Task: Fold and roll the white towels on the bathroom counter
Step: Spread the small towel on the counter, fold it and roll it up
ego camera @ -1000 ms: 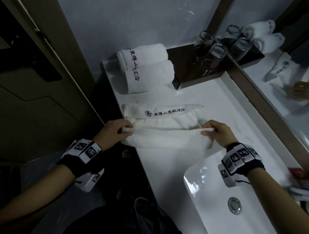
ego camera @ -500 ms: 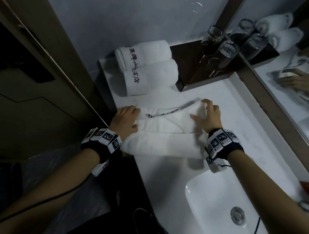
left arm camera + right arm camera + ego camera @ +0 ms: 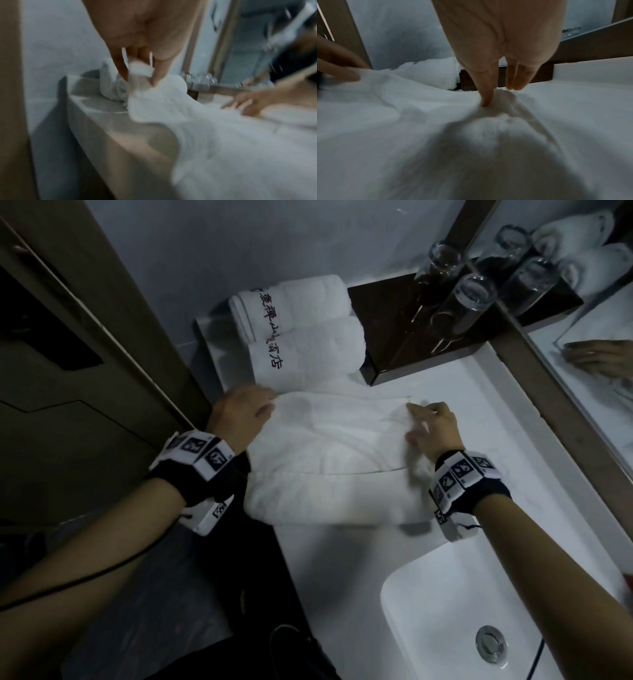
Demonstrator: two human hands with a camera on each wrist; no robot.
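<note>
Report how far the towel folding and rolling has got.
Done: two rolled towels lie at the counter's back. In hand: a third towel lies folded flat; the left hand pinches its far corner, the right hand presses the far edge with straight fingers. Left: rolling this one.

Head view: above the folded towel (image 3: 329,460), facing down and forward over the tabletop (image 3: 342,563); moderately near.
Left wrist view: at the towel's left edge, facing along the fingers (image 3: 156,75) across it; close, blurred.
Right wrist view: at the towel's right end, facing across it leftward; very close.
Shared: folded towel, rolled towels (image 3: 301,337) behind it.
</note>
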